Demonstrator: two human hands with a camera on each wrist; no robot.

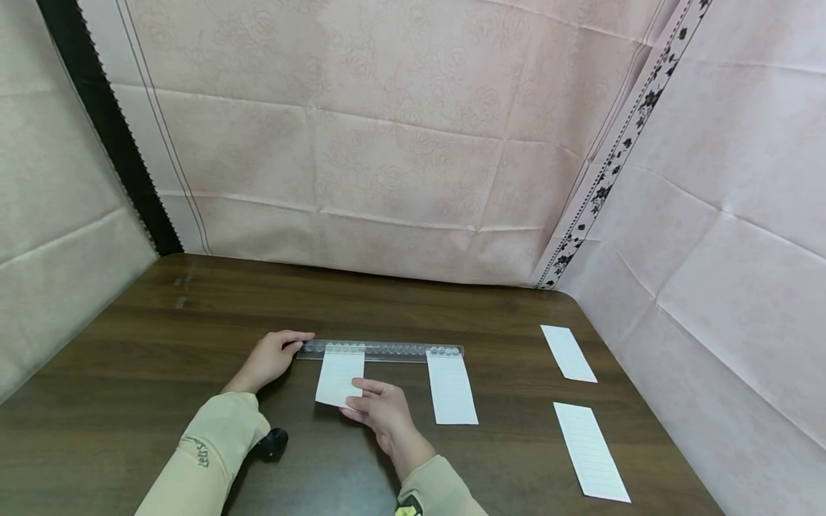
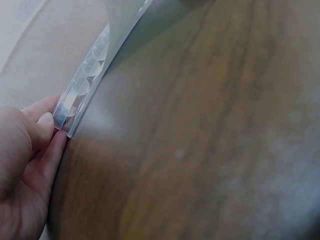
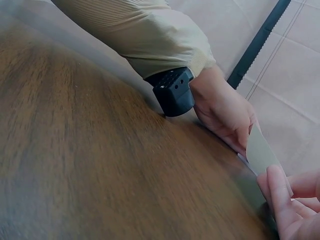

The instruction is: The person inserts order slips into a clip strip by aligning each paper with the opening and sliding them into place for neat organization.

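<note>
A clear plastic ticket rail [image 1: 396,351] with a row of round beads inside lies across the table. My left hand [image 1: 267,362] pinches its left end; the left wrist view shows the thumb on the rail end [image 2: 70,102]. Near that end, the upper edge of a white paper slip [image 1: 338,376] is at the rail. My right hand [image 1: 381,416] pinches this slip by its lower right part, and the bottom edge is lifted off the table. In the right wrist view the slip [image 3: 263,152] bends upward from the fingers. A second slip [image 1: 452,390] lies with its top at the rail's right end.
Two more white slips, an upper one [image 1: 568,353] and a lower one [image 1: 591,451], lie on the right side of the brown wooden table [image 1: 516,459]. Pale cloth [image 1: 387,158] hangs behind and at both sides. A black device [image 1: 272,444] sits at the left wrist.
</note>
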